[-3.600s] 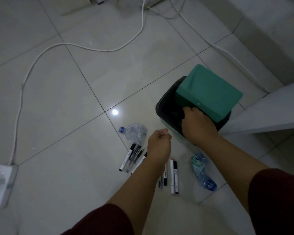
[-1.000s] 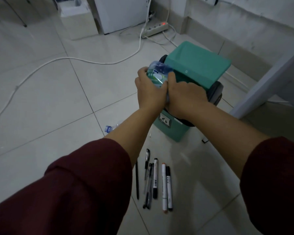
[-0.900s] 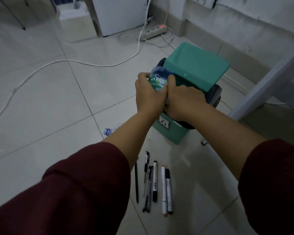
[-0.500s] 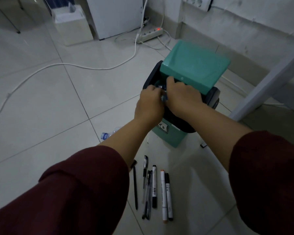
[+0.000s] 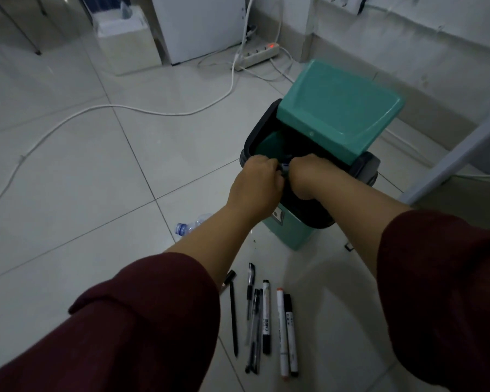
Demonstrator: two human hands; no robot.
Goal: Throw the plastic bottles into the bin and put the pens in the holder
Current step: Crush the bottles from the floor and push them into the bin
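A green bin [image 5: 292, 236] with a black rim stands on the floor, its green lid [image 5: 337, 108] tilted up. My left hand [image 5: 256, 179] and my right hand [image 5: 309, 174] meet over the bin's mouth, both closed on a crushed plastic bottle [image 5: 284, 166], of which only a sliver shows between them. A second clear bottle with a blue cap [image 5: 187, 226] lies on the floor left of the bin, partly hidden by my left forearm. Several pens and markers [image 5: 266, 318] lie side by side on the tiles in front of the bin.
A white cable [image 5: 125, 107] snakes across the floor to a power strip [image 5: 259, 55] with a red light by the wall. A white cabinet [image 5: 201, 24] and a box [image 5: 128, 43] stand at the back. A grey table leg [image 5: 453, 162] slants at the right.
My hands have lowered the crushed bottle from above the rim down into the bin's mouth. The view has tilted up a little.
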